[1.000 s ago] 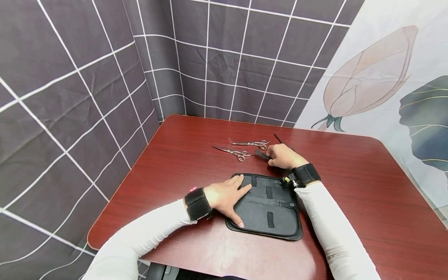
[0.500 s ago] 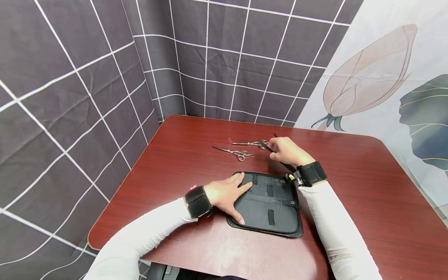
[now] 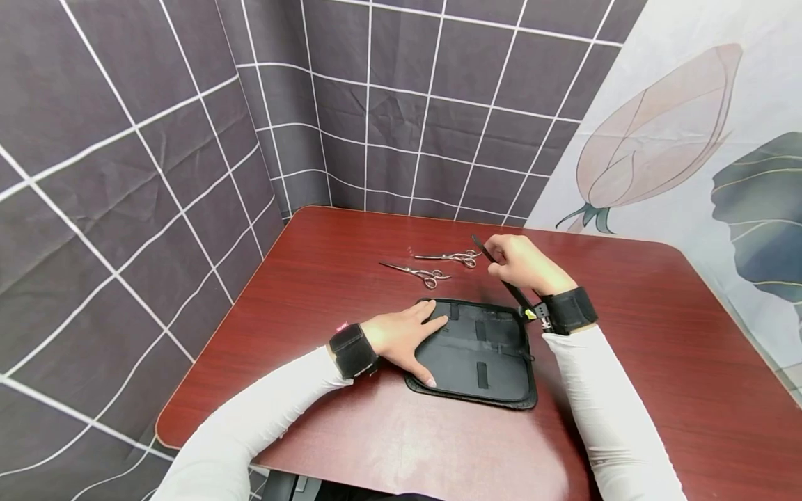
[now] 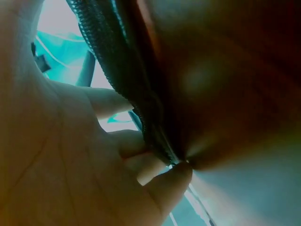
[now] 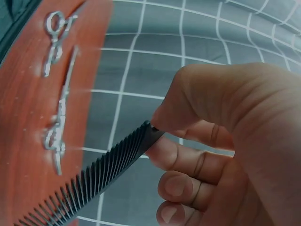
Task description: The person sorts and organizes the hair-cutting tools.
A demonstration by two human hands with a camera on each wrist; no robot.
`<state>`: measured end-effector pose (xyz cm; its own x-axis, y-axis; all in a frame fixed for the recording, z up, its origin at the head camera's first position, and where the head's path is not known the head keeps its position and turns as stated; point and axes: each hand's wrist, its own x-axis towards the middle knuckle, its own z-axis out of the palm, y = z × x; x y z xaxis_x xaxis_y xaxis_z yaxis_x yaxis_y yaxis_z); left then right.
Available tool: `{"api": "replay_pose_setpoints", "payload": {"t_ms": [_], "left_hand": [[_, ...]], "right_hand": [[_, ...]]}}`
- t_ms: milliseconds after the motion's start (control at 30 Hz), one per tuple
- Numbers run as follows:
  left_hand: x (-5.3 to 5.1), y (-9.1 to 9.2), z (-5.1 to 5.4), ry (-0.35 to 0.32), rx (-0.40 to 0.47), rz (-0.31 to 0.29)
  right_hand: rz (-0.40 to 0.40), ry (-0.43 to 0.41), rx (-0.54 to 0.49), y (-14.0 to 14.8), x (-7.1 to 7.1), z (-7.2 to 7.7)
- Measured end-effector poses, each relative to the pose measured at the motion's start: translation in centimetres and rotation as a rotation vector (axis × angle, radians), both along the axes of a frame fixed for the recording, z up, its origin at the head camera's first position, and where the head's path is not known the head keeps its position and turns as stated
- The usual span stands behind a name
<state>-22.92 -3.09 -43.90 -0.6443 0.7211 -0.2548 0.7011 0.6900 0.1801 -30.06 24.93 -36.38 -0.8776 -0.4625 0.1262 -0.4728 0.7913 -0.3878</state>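
Observation:
A black zip case (image 3: 473,367) with elastic loops lies on the table, its inside facing up. My left hand (image 3: 401,337) rests on its left side, fingers spread and thumb near the lower edge. The left wrist view shows the zip edge (image 4: 120,70) in front of that hand. My right hand (image 3: 529,264), beyond the case's far right corner, pinches a black comb (image 5: 94,181) near one end between thumb and finger, teeth exposed. Silver scissors (image 3: 413,271) lie beyond the case, and a second pair of scissors (image 3: 446,257) lies just behind them.
The reddish-brown table (image 3: 338,278) has a far edge running along a grey curtain (image 3: 401,111) with white grid lines. At the right hangs a white cloth with a printed flower (image 3: 658,132).
My right hand has risen and moved slightly right with the comb, which now slants differently. The case has shifted slightly away from me under my left hand. Both pairs of scissors stay put.

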Motion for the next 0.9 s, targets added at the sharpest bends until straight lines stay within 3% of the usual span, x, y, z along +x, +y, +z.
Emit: {"api": "replay_pose_setpoints", "payload": {"t_ms": [433,667,900], "left_hand": [[-1.9,-0.4,-0.4,0.005,-0.002,0.008],[-2.0,-0.5,-0.3,-0.01,0.003,0.012],[-2.0,-0.5,-0.1,-0.01,0.001,0.008]], "right_hand": [[-0.016,0.148,-0.088,0.0,2.8,3.4],[0.063,0.369,-0.088,-0.1,4.1,4.4],[0.08,0.428,-0.106,-0.2,5.2,5.1]]}}
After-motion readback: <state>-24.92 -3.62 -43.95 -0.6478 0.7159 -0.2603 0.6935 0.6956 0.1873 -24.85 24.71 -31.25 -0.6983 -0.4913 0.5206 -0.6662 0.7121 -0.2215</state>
